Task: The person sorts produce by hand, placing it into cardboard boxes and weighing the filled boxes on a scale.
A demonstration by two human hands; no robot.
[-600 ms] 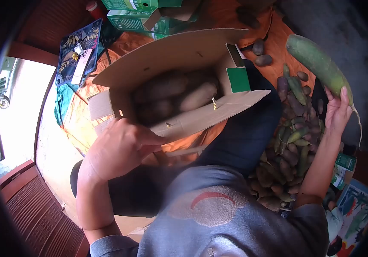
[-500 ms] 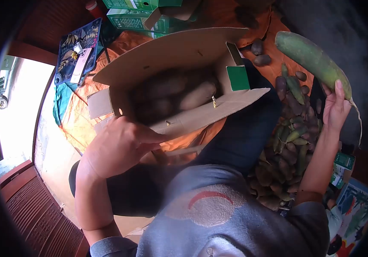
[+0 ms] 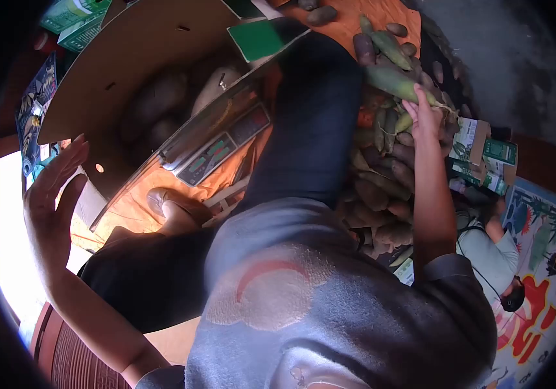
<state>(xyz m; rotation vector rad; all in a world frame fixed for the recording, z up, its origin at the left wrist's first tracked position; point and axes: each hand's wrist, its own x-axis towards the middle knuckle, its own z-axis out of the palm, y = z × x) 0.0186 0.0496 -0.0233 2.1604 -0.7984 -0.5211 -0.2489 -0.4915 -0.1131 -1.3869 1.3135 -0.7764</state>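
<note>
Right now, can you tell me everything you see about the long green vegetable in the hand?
The long green vegetable is thick and looks firm and smooth-skinned, mostly dull green, turning paler and yellowish toward its narrow end. The person's right hand grips it near that end, and a thin pale root seems to trail beyond. It slants, with its thick end near the dark trouser leg. It's over the vegetable pile, but I can't tell if it touches it. It's a little blurry.

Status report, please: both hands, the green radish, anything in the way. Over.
Left hand open, beside the cardboard box. Right hand gripping green radish by one end, over vegetable pile. Leg between pile and box.
</note>
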